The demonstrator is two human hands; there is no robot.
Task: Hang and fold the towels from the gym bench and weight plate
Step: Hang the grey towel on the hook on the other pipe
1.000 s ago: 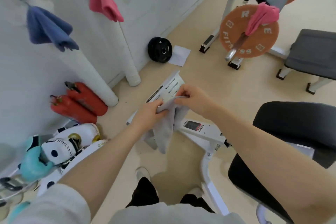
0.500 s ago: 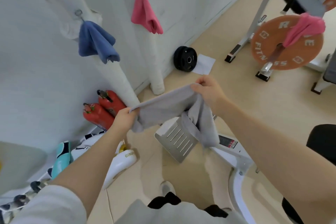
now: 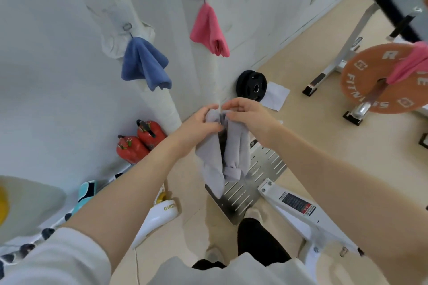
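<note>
The left hand and the right hand are brought together at chest height, both closed on the top edge of a grey towel, fingers pinching the cloth where the two hands almost touch. The towel hangs down from them in two loose folds over a slotted metal plate on the floor. On the wall beyond, a blue towel and a pink towel each hang from a hook. To the right, another pink towel lies draped over an orange weight plate on a white rack. A small black weight plate leans against the wall, and two red fire extinguishers lie on the floor to the left.
</note>
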